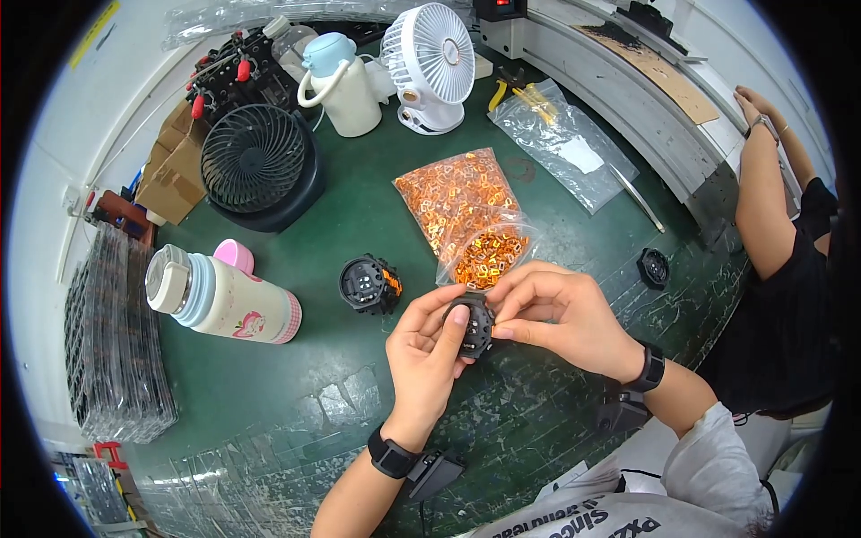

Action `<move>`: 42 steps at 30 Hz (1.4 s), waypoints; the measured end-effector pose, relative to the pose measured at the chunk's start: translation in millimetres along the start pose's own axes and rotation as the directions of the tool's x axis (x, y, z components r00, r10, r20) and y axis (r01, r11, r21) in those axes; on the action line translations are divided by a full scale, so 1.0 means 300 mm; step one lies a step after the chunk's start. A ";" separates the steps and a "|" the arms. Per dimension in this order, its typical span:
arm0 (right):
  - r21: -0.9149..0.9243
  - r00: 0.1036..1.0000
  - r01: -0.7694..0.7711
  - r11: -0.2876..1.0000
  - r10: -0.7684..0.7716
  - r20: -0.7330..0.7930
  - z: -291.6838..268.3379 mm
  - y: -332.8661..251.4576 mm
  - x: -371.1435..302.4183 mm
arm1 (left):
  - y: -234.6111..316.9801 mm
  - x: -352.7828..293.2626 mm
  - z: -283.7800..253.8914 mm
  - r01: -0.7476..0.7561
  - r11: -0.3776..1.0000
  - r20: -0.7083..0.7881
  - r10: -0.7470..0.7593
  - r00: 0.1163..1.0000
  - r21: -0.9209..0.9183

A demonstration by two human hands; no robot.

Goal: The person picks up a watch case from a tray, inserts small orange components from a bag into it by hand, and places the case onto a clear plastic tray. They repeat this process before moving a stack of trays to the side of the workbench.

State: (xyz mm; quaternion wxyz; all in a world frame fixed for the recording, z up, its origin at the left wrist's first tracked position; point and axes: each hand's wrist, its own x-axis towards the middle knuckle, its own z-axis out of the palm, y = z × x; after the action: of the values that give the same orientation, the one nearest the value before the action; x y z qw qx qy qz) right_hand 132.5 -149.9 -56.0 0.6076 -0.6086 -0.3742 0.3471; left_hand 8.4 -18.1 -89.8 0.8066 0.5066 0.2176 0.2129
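My left hand is closed around a black round part like a watch case, its thumb lying across the face. At the right edge of that case, the thumb and forefinger of my right hand are pinched together. Whatever sits between those fingertips is too small to make out. Just beyond my hands lies a clear plastic bag of small orange ring-like pieces, with more loose orange pieces in its open mouth. A stack of similar black cases, with orange at its side, rests to the left.
Left of my hands lies a cream bottle beside a pink cup. Behind are a black fan, a white fan and a cream jug. Another black case, tweezers and a person's arm are at right.
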 end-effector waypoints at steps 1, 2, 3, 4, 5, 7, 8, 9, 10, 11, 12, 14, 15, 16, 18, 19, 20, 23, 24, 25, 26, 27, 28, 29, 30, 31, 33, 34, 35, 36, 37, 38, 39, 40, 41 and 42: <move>0.000 1.000 -0.001 1.000 0.001 0.001 0.000 -0.002 0.001 | -0.002 0.000 -0.002 0.001 1.000 -0.001 -0.001 1.000 -0.001; 0.001 1.000 -0.007 1.000 0.007 0.003 0.001 -0.003 0.002 | -0.005 -0.001 -0.004 -0.007 1.000 0.001 0.007 1.000 0.005; 0.001 1.000 -0.012 1.000 0.012 0.005 0.001 -0.002 0.003 | -0.008 -0.003 -0.007 -0.014 1.000 0.003 0.014 1.000 0.010; 0.002 1.000 -0.012 1.000 0.012 0.004 -0.005 -0.002 0.002 | -0.007 -0.004 -0.004 -0.015 1.000 0.004 0.015 1.000 0.011; 0.031 1.000 -0.014 0.999 0.014 0.008 -0.012 0.000 0.002 | -0.007 -0.005 0.000 -0.022 0.999 0.012 0.021 1.000 0.029; 0.060 1.000 -0.018 0.998 0.017 0.015 -0.023 0.011 0.006 | -0.003 -0.009 0.003 -0.028 0.999 0.018 0.027 0.999 0.047; 0.093 0.999 -0.029 0.995 0.026 0.032 -0.028 0.019 0.012 | 0.007 -0.014 0.007 -0.031 0.997 0.023 0.029 0.999 0.070; 0.127 0.998 -0.041 0.991 0.035 0.049 -0.032 0.027 0.017 | 0.012 -0.017 0.008 -0.034 0.995 0.027 0.032 0.999 0.094; 0.124 0.998 -0.041 0.991 0.035 0.048 -0.036 0.028 0.020 | 0.011 -0.019 0.011 -0.034 0.995 0.029 0.032 0.999 0.092; 0.141 0.997 -0.062 0.988 0.053 0.063 -0.039 0.029 0.023 | 0.008 -0.021 0.016 -0.040 0.996 0.019 0.039 0.999 0.084; 0.159 0.994 -0.082 0.984 0.071 0.078 -0.040 0.028 0.024 | 0.008 -0.022 0.019 -0.047 0.996 0.008 0.046 0.999 0.077; 0.153 0.994 -0.093 0.984 0.083 0.074 -0.038 0.026 0.025 | 0.012 -0.021 0.014 -0.024 0.997 0.016 0.023 1.000 0.073; 0.148 0.993 -0.104 0.984 0.094 0.071 -0.035 0.024 0.025 | 0.015 -0.020 0.010 -0.001 0.997 0.023 -0.001 1.000 0.071; 0.148 0.993 -0.103 0.984 0.093 0.072 -0.035 0.030 0.027 | 0.017 -0.018 0.007 -0.002 0.997 0.022 0.000 1.000 0.071; 0.318 0.988 -0.126 0.940 0.090 0.126 -0.033 0.045 0.033 | 0.023 -0.014 0.003 0.092 0.996 0.066 -0.090 0.994 -0.020; 0.317 0.989 -0.121 0.941 0.086 0.120 -0.035 0.040 0.031 | 0.025 -0.012 0.007 0.091 0.996 0.073 -0.089 0.993 -0.018; 0.343 0.982 -0.171 0.924 0.132 0.133 -0.037 0.031 0.028 | 0.026 -0.010 0.012 0.089 0.995 0.084 -0.086 0.993 -0.037; 0.384 0.968 -0.242 0.891 0.195 0.157 -0.041 0.017 0.020 | 0.028 -0.014 0.024 0.082 0.996 0.090 -0.078 0.993 -0.039; 0.398 0.958 -0.276 0.875 0.216 0.190 -0.039 0.016 0.022 | 0.029 -0.019 0.023 0.073 0.997 0.062 -0.071 0.996 -0.027; 0.364 0.970 -0.224 0.904 0.171 0.174 -0.042 0.028 0.015 | 0.038 -0.023 0.049 0.073 0.997 0.024 -0.074 0.997 0.011; 0.346 0.973 -0.206 0.916 0.153 0.175 -0.037 0.031 0.015 | 0.043 -0.031 0.052 0.063 0.998 0.015 -0.063 0.998 0.032; 0.327 0.975 -0.188 0.926 0.136 0.177 -0.036 0.029 0.012 | 0.042 -0.040 0.054 0.052 0.997 0.006 -0.052 0.999 0.053; 0.274 0.975 -0.157 0.949 0.105 0.195 -0.030 0.025 0.014 | 0.044 -0.054 0.051 0.035 0.996 0.024 -0.037 0.999 0.076; 0.221 0.973 -0.125 0.967 0.076 0.217 -0.032 0.018 0.012 | 0.049 -0.063 0.055 0.017 0.995 0.040 -0.021 0.999 0.100; 0.171 0.966 -0.145 0.975 0.102 0.236 -0.041 0.002 0.007 | 0.058 -0.069 0.064 0.001 0.992 0.065 -0.009 0.998 0.126; 0.177 0.968 -0.135 0.975 0.093 0.231 -0.056 -0.027 -0.001 | 0.086 -0.071 0.080 -0.003 0.991 0.070 -0.006 0.998 0.135; 0.039 0.983 -0.090 0.995 0.082 0.163 -0.108 -0.086 -0.006 | 0.150 -0.068 0.088 -0.148 0.933 0.100 0.121 0.988 0.328; -0.214 0.999 0.038 0.976 -0.035 0.020 -0.148 -0.111 -0.016 | 0.152 -0.036 0.034 -0.308 0.810 0.087 0.307 0.948 0.499; -0.459 0.978 0.122 0.880 -0.186 -0.097 -0.198 -0.113 -0.023 | 0.198 -0.013 -0.004 -0.264 0.735 -0.001 0.338 0.941 0.624; -0.730 0.944 -0.011 0.683 -0.234 -0.234 -0.256 -0.120 -0.042 | 0.225 0.022 -0.025 -0.268 0.767 -0.088 0.388 0.917 0.583; -0.888 0.884 -0.184 0.422 -0.324 -0.338 -0.302 -0.113 -0.058 | 0.246 0.045 -0.060 -0.277 0.789 -0.179 0.434 0.883 0.548; -0.891 0.863 -0.330 0.311 -0.284 -0.419 -0.344 -0.083 -0.084 | 0.259 0.058 -0.099 -0.280 0.782 -0.177 0.441 0.880 0.556; -0.865 0.827 -0.467 0.185 -0.254 -0.501 -0.384 -0.054 -0.102 | 0.259 0.080 -0.137 -0.311 0.742 -0.166 0.491 0.855 0.594; -0.840 0.847 -0.503 0.203 -0.077 -0.526 -0.408 -0.055 -0.106 | 0.257 0.095 -0.171 -0.335 0.697 -0.158 0.542 0.826 0.634; -0.813 0.838 -0.545 0.204 0.105 -0.535 -0.431 -0.058 -0.111 | 0.246 0.106 -0.192 -0.335 0.695 -0.160 0.543 0.824 0.636; -0.816 0.852 -0.524 0.245 0.123 -0.510 -0.451 -0.045 -0.111 | 0.235 0.116 -0.208 -0.314 0.651 -0.137 0.545 0.827 0.691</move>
State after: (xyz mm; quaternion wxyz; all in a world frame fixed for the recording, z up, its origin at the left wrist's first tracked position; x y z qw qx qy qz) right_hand 234.8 -244.4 -40.7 0.1084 -0.9580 -0.2552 0.0730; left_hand -7.4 74.6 -54.9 0.4592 0.7442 0.2811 0.3953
